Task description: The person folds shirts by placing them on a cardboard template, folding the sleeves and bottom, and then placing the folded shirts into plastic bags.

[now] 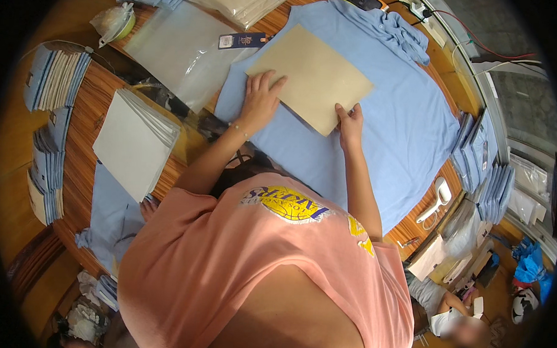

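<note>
A pale blue shirt (390, 129) lies spread over the table, its collar at the far right. On top of it rests a beige cardboard sheet (319, 71), turned at an angle. My left hand (262, 103) lies on the sheet's left edge with fingers stretched out. At the near right corner, my right hand (349, 124) grips the sheet's edge between thumb and fingers. Just left of the shirt is a clear plastic bag (184, 57), with a dark blue hang tag (242, 41) across its right side.
A stack of white sheets (135, 144) sits left, with another person's fingers (147, 207) beside it. Folded shirts stand in rows at far left (58, 80) and right (475, 150). A white handheld tool (440, 193) lies near the right edge. Another person (455, 309) is at lower right.
</note>
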Tool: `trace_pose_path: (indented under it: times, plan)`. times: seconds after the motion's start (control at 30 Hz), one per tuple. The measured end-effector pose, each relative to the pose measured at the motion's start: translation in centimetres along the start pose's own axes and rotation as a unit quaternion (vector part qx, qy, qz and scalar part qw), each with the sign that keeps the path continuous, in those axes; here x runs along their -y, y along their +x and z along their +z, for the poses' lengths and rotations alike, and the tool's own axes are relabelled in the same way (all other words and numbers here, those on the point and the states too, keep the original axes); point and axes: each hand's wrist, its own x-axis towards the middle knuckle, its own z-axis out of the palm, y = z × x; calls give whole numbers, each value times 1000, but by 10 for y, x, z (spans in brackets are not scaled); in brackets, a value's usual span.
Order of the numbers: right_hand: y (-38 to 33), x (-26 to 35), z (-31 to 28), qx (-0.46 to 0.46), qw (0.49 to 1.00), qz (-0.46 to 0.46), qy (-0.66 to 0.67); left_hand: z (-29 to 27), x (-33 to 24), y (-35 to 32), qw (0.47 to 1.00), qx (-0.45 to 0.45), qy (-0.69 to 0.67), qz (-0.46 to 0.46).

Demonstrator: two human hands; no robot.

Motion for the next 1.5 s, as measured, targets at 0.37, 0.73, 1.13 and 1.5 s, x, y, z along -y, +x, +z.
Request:
trace_pose_path:
  times: [0.37, 0.73, 1.13, 1.5]
  plan:
    - [5, 20, -6, -25, 999, -25, -10, 5, -10, 10, 998, -38, 37, 17]
    - [8, 26, -1, -37, 996, -26, -83, 10, -5, 1, 999, -41, 33, 1]
    - [6, 23, -6, -7, 973, -82, -217, 13, -5, -4, 999, -36, 36, -9]
    - [6, 27, -9, 13, 962, -72, -262, 11, -7, -4, 998, -25, 49, -5]
